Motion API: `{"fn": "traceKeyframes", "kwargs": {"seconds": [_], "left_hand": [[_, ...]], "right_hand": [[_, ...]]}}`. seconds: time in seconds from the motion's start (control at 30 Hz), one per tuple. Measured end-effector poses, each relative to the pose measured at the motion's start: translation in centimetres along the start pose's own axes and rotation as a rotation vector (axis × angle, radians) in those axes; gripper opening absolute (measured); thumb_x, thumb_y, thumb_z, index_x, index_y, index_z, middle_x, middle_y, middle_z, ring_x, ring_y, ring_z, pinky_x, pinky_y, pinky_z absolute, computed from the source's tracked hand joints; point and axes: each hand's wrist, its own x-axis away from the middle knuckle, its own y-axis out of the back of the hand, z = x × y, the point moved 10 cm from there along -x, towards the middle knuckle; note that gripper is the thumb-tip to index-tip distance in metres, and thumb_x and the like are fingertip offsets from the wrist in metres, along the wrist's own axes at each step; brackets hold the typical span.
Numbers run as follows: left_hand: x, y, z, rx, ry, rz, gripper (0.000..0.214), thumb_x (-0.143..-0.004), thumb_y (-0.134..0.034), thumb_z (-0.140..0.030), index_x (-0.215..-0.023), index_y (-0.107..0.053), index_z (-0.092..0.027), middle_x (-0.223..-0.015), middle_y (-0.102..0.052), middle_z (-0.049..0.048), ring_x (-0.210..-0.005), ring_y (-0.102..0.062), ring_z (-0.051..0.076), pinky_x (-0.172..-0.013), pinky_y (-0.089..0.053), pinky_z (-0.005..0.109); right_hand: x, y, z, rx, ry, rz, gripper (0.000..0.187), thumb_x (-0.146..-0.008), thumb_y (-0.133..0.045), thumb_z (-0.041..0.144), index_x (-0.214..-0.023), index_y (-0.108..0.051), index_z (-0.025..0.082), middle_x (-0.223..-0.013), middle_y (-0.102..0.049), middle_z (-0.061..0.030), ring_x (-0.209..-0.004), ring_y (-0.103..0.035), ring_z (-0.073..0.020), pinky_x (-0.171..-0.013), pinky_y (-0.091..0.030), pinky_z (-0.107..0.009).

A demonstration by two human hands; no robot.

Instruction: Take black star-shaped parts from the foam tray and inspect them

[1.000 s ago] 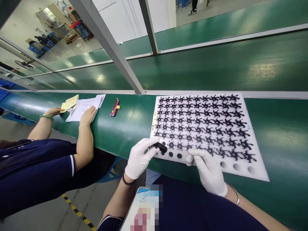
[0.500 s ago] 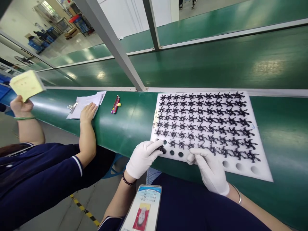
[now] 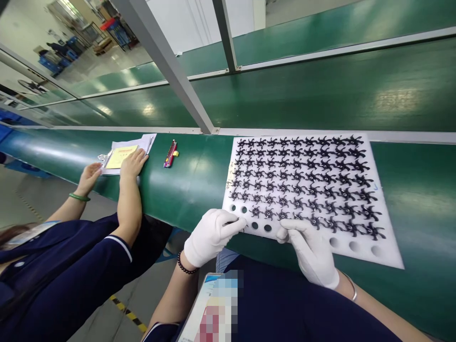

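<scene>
A white foam board (image 3: 386, 247) lies on the green bench, set with rows of small black fan impellers (image 3: 283, 202). Several round holes show bare along its near edge and near left corner. My left hand (image 3: 210, 237), in a white glove, is closed at the board's near left corner. Its fingers pinch a black impeller (image 3: 246, 227), mostly hidden behind them, with only a dark tip showing. My right hand (image 3: 311, 251), gloved too, is closed at the board's near edge, thumb and fingers together; whatever they pinch is hidden.
To the left, a co-worker's hands rest by a clipboard with papers (image 3: 142, 144) and a yellow pad (image 3: 121, 157). A red pen-like bundle (image 3: 170, 154) lies between us. A grey metal post (image 3: 171, 71) rises behind the bench. My badge (image 3: 208, 308) hangs in front of me.
My left hand has turned slightly, hiding most of the black impeller and uncovering a corner hole. My right hand stays put. The co-worker has brought the yellow pad down onto the clipboard.
</scene>
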Motion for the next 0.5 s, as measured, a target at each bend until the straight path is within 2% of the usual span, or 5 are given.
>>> {"fn": "traceKeyframes", "kwargs": {"seconds": [0.1, 0.23, 0.3, 0.5], "left_hand": [[0.0, -0.1, -0.3, -0.023, -0.052, 0.013, 0.033, -0.087, -0.050, -0.002, -0.115, -0.050, -0.018, -0.079, -0.057, 0.0002, -0.062, -0.040, 0.009, -0.059, -0.031, 0.025], [-0.1, -0.3, 0.0, 0.003, -0.024, 0.057, 0.024, -0.089, -0.052, -0.007, -0.111, -0.054, -0.016, -0.097, -0.063, 0.0062, -0.073, -0.050, 0.011, -0.066, -0.039, 0.027], [-0.2, -0.1, 0.1, 0.006, -0.013, 0.069, 0.019, -0.090, -0.052, -0.010, -0.107, -0.057, -0.016, -0.099, -0.064, 0.0073, -0.075, -0.054, 0.012, -0.069, -0.042, 0.028], [-0.2, 1.4, -0.2, 0.047, -0.052, -0.039, 0.013, -0.093, -0.057, -0.019, -0.106, -0.058, -0.015, -0.102, -0.067, 0.0085, -0.084, -0.062, 0.015, -0.076, -0.050, 0.031]], "right_hand": [[-0.1, -0.1, 0.2, 0.010, 0.013, 0.000, 0.028, -0.103, -0.039, 0.011, -0.121, -0.057, 0.024, -0.084, -0.062, -0.0006, -0.078, -0.062, -0.0090, -0.069, -0.058, -0.021], [0.0, -0.3, 0.0, 0.027, 0.007, 0.017, 0.028, -0.103, -0.039, 0.011, -0.120, -0.056, 0.024, -0.084, -0.062, -0.0008, -0.078, -0.062, -0.0092, -0.069, -0.058, -0.021], [0.0, -0.4, -0.2, 0.031, -0.003, 0.023, 0.028, -0.102, -0.040, 0.011, -0.121, -0.056, 0.024, -0.084, -0.063, -0.0008, -0.078, -0.062, -0.0093, -0.069, -0.058, -0.022], [0.2, -0.3, -0.5, 0.022, -0.033, 0.026, 0.027, -0.103, -0.041, 0.013, -0.121, -0.057, 0.025, -0.085, -0.063, -0.0007, -0.079, -0.063, -0.0094, -0.070, -0.058, -0.021]]}}
